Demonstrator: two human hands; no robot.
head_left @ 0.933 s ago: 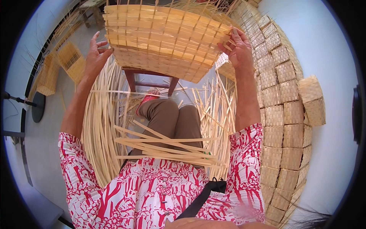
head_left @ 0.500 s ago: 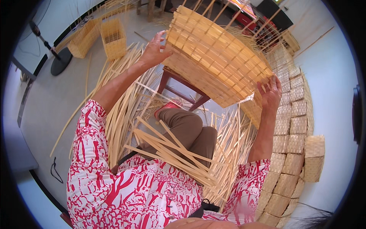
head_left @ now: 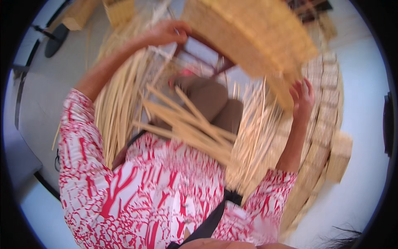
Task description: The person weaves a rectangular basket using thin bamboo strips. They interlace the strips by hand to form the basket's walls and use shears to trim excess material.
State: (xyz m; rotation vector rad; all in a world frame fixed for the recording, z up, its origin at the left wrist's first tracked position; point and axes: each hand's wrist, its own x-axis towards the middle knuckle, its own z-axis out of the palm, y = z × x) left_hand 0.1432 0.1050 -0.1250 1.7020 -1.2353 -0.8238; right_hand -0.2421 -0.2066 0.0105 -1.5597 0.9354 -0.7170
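A large woven bamboo basket tilts in front of me, blurred by motion. My left hand grips its upper left edge. My right hand holds its lower right corner with fingers spread along the rim. A bundle of loose bamboo strips lies across my lap. Under the basket stands a dark wooden stool, partly hidden.
Long bamboo strips fan over the floor on my left and more strips on my right. A row of stacked woven baskets curves along the right wall. Small woven boxes and a dark round stand base sit at the far left.
The basket has swung clockwise and to the right, its right corner dropping. My view has tilted left, and both hands stayed on the basket.
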